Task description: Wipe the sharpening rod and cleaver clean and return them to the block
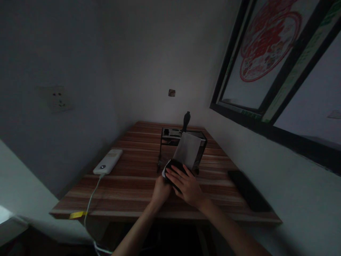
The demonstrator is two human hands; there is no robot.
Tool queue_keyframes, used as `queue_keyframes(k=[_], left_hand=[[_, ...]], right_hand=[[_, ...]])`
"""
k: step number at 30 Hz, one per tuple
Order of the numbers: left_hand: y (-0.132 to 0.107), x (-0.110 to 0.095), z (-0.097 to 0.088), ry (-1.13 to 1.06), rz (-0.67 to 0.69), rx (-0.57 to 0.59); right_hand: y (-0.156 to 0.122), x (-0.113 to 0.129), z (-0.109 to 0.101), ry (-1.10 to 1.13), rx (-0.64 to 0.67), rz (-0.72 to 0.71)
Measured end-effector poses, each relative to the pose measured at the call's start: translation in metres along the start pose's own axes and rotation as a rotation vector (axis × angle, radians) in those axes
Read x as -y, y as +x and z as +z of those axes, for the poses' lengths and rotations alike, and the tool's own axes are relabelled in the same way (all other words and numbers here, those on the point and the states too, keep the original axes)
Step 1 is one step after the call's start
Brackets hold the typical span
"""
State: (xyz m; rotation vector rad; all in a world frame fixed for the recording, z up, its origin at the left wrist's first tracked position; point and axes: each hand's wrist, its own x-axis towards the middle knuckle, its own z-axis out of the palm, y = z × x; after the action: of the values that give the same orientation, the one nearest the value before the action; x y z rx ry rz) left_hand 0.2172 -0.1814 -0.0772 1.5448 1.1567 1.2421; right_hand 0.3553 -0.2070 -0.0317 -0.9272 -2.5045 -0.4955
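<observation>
Both hands meet over the middle of a wooden table (pixel 128 185). My left hand (pixel 160 192) is closed around the handle end of a broad cleaver (pixel 188 150), whose pale blade tilts up and away toward a metal knife rack (pixel 170 137). My right hand (pixel 186 185) lies over a dark cloth (pixel 174 167), fingers close together and pressed on it at the base of the blade. A black-handled knife (pixel 186 121) stands in the rack behind the blade.
A white power bank (pixel 108 161) with a white cable (pixel 90 202) lies at the table's left. A dark flat slab (pixel 249 190) sits by the right wall. A wall socket (pixel 57 99) is at left, a framed window (pixel 269 71) at right.
</observation>
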Motion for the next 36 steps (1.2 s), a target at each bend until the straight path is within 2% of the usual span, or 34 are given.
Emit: queue_keyframes(k=[6, 25, 36], left_hand=[[0.001, -0.001, 0.0, 0.024, -0.008, 0.012], [0.002, -0.005, 0.001, 0.086, 0.006, -0.017], [0.002, -0.003, 0.001, 0.102, -0.02, -0.013]], right_hand=[[0.001, -0.009, -0.005, -0.009, 0.025, -0.044], [0.027, -0.055, -0.03, -0.101, -0.025, 0.041], [0.048, -0.083, -0.048, -0.126, -0.138, 0.129]])
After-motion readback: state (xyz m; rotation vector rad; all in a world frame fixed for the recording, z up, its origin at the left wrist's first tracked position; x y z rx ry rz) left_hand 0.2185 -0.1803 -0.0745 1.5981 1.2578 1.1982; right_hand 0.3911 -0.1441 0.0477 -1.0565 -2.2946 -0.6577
